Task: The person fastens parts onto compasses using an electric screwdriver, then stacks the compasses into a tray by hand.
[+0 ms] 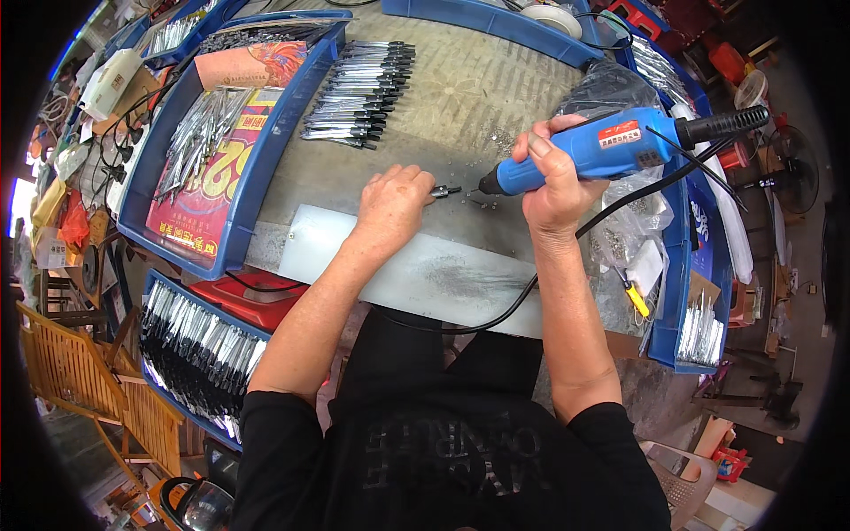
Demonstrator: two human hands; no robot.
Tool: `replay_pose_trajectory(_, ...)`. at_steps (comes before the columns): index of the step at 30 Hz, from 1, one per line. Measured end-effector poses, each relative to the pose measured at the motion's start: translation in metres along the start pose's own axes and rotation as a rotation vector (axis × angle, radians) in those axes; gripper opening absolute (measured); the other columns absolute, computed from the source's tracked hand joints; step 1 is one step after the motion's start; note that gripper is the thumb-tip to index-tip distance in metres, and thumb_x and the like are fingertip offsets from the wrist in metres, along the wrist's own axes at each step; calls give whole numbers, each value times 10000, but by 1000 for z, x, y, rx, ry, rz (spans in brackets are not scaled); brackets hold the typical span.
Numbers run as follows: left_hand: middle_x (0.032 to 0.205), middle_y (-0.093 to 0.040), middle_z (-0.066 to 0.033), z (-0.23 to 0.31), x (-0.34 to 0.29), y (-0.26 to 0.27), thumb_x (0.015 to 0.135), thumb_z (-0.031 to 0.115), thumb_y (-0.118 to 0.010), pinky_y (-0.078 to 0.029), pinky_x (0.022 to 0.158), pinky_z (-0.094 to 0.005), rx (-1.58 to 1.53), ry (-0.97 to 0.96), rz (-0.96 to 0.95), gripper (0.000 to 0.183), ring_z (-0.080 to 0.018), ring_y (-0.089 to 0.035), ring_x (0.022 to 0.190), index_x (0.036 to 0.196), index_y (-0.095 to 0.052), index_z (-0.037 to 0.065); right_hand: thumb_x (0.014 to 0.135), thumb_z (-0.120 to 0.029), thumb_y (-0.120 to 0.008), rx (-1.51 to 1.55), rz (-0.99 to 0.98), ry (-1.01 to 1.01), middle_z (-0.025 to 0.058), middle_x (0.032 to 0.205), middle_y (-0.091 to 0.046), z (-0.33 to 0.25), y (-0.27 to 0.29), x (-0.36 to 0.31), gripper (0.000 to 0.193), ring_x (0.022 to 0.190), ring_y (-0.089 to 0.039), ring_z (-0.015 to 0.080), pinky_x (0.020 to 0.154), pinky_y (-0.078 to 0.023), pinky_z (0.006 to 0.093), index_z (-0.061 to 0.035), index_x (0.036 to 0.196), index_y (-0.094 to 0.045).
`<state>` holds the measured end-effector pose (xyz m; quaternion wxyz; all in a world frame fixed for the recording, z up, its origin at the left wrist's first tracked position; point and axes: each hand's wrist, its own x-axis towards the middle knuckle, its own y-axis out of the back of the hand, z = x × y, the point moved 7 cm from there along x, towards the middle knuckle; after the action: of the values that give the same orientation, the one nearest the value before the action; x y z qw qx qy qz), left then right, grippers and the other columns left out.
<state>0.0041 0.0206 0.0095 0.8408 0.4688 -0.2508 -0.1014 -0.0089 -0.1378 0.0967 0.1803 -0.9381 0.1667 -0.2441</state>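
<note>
My left hand [394,202] is closed around a slim pen-like piece, and only its black and silver end [445,191] sticks out past the fingers. My right hand [560,173] grips a blue corded power tool [580,155] with a black nose. That nose points left at the piece's end, with a small gap between them. Small bits of debris [469,196] lie on the worktable [460,84] around the tip. Beyond my left hand, a row of silver and black pens [363,93] lies side by side.
A blue tray [237,212] holding loose silver pens [199,133] stands left. Below it, another bin is packed with pens [199,345]. A white board [398,265] lines the near edge. The tool's black cord [531,288] crosses it. A yellow-handled tool [636,299] lies right.
</note>
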Motion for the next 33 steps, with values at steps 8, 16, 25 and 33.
replay_pose_trajectory(8, 723, -544, -55, 2, 0, -2, 686, 120, -639, -429, 634, -375, 23, -40, 3, 116, -255, -533, 748, 711, -546, 54, 618, -25, -604, 3, 1, -11, 83, 704, -517, 2, 2, -3, 289, 564, -534, 156, 523, -485, 291, 37, 871, -478)
replay_pose_trajectory(16, 717, -542, -51, 3, 0, -3, 691, 121, -630, -439, 633, -373, 47, -75, 16, 101, -250, -532, 739, 697, -554, 53, 621, -33, -606, 18, 14, -19, 81, 700, -522, 5, 1, -4, 271, 566, -538, 156, 519, -484, 292, 37, 856, -491)
replay_pose_trajectory(25, 736, -539, -67, -2, 1, -1, 704, 107, -624, -438, 632, -378, -8, -14, 48, 107, -265, -534, 749, 747, -545, 49, 624, -30, -608, 31, 29, -13, 86, 704, -525, 3, 6, -4, 272, 563, -538, 160, 516, -484, 296, 35, 861, -492)
replay_pose_trajectory(33, 764, -540, -64, -1, -2, 0, 707, 128, -618, -435, 654, -388, -19, -21, 36, 120, -259, -530, 759, 755, -532, 59, 623, -27, -608, 45, 24, 9, 85, 694, -522, 0, 10, -3, 263, 548, -536, 167, 513, -477, 300, 35, 849, -489)
